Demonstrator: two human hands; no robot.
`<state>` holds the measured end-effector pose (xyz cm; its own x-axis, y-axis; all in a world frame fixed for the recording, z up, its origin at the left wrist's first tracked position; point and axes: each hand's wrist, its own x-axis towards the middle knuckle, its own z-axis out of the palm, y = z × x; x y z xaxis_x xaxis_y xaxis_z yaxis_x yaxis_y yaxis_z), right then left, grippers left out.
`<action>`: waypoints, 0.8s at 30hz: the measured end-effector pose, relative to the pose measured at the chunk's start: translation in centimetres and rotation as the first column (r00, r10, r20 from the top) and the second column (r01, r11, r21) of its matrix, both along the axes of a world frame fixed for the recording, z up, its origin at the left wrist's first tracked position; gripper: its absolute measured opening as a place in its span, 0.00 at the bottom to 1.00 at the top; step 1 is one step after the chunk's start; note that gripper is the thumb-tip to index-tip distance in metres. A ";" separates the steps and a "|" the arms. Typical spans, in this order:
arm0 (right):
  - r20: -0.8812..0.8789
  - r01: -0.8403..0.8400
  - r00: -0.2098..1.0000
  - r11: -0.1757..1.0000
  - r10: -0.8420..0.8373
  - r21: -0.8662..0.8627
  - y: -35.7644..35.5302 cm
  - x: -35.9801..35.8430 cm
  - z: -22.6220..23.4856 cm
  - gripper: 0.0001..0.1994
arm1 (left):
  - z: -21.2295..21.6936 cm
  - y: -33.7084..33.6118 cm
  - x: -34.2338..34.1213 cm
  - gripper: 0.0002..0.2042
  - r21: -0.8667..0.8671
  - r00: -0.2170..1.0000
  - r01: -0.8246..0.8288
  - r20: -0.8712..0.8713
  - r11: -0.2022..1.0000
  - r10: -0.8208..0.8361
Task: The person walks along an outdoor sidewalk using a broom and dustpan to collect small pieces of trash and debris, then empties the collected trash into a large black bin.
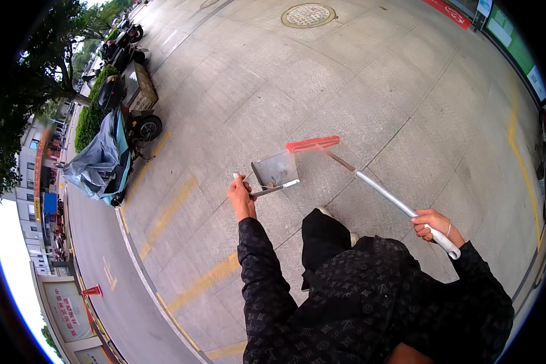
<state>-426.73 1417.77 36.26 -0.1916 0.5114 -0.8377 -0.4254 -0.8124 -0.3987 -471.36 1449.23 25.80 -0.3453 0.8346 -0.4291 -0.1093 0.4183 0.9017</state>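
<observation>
The paved ground (358,79) fills most of the view; it consists of large grey slabs with straight joints, and faded yellow lines (170,212) cross it at the lower left; a further yellow line runs along the right side. A roadway (112,291) borders the paving on the left; trees (36,73) and a trimmed hedge (91,115) stand beside it. A vehicle under a grey cover (100,161) is parked at the paving's left edge; parked scooters (124,42) stand further up the same edge. A round manhole cover (308,15) lies in the paving near the top.

The person wears a dark patterned jacket (358,303); dark trousers show below the hands, and one light shoe (326,212) rests on the slabs.

The broom (376,188) extends from the right hand diagonally up and to the left; its handle is a pale metal tube, and its red head (312,144) is down at the paving, just above and to the right of the dustpan. The metal dustpan (276,170) sits at the paving near the centre of the view, between the two hands and closer to the left one; its open side faces the red head; its thin handle leads back to the left hand.

The right hand (432,223) is clamped around the upper end of the broom tube, fingers wrapped fully round it; a thin bangle shows at the wrist. The left hand (241,195) is closed around the end of the dustpan handle, arm extended forward.
</observation>
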 end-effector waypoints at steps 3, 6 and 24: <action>-0.006 -0.024 1.000 1.000 0.024 -0.016 7.1 -0.5 -1.3 0.08 | -1.7 6.5 1.8 0.16 0.025 0.995 0.095 0.025 0.995 -0.096; -0.045 -0.022 0.999 0.999 0.021 -0.037 15.5 -1.0 -3.0 0.08 | -3.6 13.4 3.0 0.15 -0.018 0.997 0.065 0.037 0.998 -0.065; 0.441 -0.188 0.883 0.982 0.163 0.012 64.2 4.3 -2.5 0.21 | -3.9 59.5 4.2 0.15 -0.130 0.790 -0.368 0.478 0.921 0.383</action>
<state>-422.39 1481.95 33.75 0.0958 0.5492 -0.8302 -0.0511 -0.8302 -0.5551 -467.20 1508.70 21.90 -0.3698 0.6678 -0.6460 -0.6824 0.2767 0.6766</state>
